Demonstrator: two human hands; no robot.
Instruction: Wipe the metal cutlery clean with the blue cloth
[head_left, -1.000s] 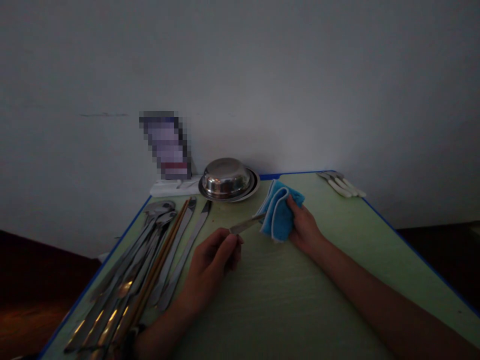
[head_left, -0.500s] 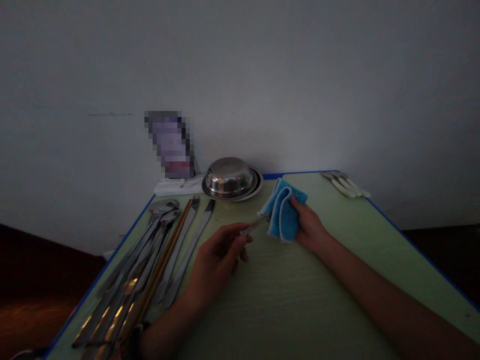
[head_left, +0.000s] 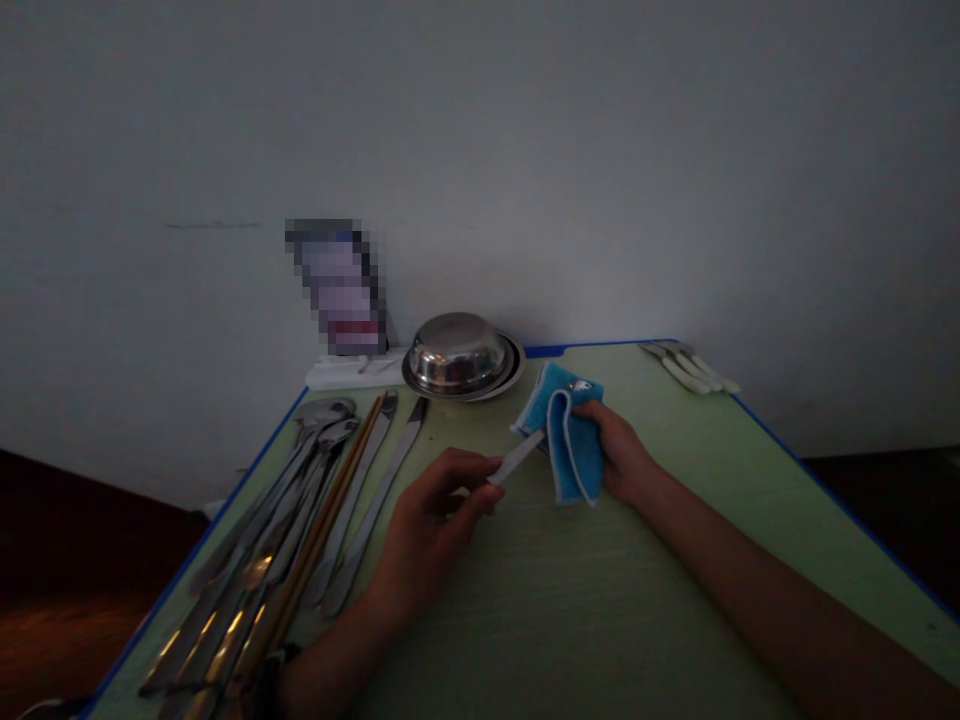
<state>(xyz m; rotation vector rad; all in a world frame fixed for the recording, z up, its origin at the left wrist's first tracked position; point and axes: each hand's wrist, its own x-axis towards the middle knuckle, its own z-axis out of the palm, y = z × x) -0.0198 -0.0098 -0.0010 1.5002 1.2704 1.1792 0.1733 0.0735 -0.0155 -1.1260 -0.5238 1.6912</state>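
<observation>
Between the thumb and fingers of my left hand [head_left: 442, 515] is the end of a flat silver cutlery handle [head_left: 517, 458], tilted up to the right. Its other end goes into a folded blue cloth [head_left: 574, 445] with white edging. My right hand [head_left: 622, 450] grips that cloth around the utensil. A small shiny patch shows at the top of the cloth; I cannot tell whether it is the utensil's head. Left of my left hand lie two table knives [head_left: 375, 505], a pair of wooden chopsticks [head_left: 330, 510] and several metal spoons [head_left: 277, 520].
An upturned steel bowl [head_left: 459, 352] rests on a wider metal dish at the back, against the wall. Beside it a blurred-out phone [head_left: 337, 290] leans on a white base [head_left: 349, 372]. Several white-handled forks [head_left: 690, 368] lie at the back right of the green, blue-edged table [head_left: 675, 600].
The cloth has shifted slightly left and down and its folds hang differently. More of the silver handle shows sharply between my hands. The shiny patch has come into view at the cloth's top.
</observation>
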